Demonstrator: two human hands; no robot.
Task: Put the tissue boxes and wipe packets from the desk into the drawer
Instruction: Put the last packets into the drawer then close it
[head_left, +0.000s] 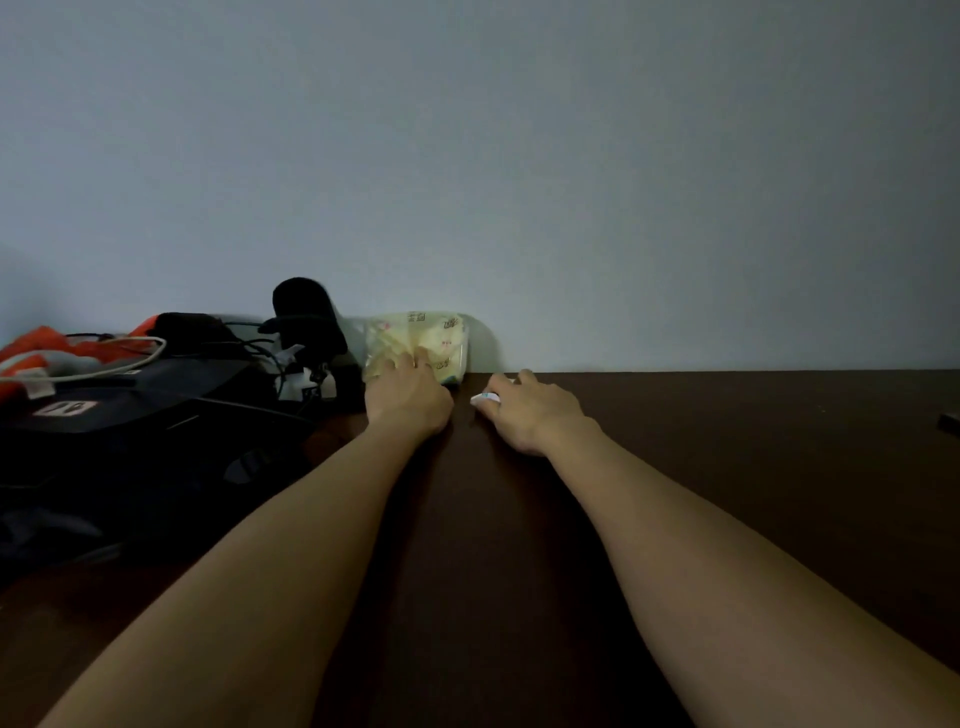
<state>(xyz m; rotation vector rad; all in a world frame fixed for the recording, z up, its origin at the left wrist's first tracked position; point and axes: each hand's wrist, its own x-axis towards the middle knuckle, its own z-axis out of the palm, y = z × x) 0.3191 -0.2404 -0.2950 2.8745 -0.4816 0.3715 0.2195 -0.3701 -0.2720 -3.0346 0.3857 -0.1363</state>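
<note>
Left hand (410, 397): arm stretched far forward over the desk (727, 467), bare to the elbow, palm down. Fingers lay spread on the front face of a yellow tissue pack (415, 338), pressing into the soft wrapper; whether the fingertips curled round it could not be told, since the back of the hand covered them.

Right hand (530, 410): arm likewise reached forward, running roughly parallel to the left one, wrist low to the desk. Fingers were curled round a small white packet (483, 398), only the left end of which showed past the knuckles; the rest was hidden under the hand. Print on that end was too small to read.

Tissue pack: stood at the far edge of the desk against the wall (519, 156), just beyond the left hand and just left of the right hand. Its lower part was covered by the left hand. Lettering on top was blurred.

Left of the left hand: a black microphone (306, 312) with a foam head, touching or nearly touching the pack; which could not be told. Farther left, black bags (130, 415), tangled cables (93, 364) and an orange item (36, 343), cut off by the frame edge and dim.

Far right of the right hand: a dark object (949, 421) at the frame edge, mostly cut off, not identifiable.

Lighting was low; the bags' outlines merged in shadow.
</note>
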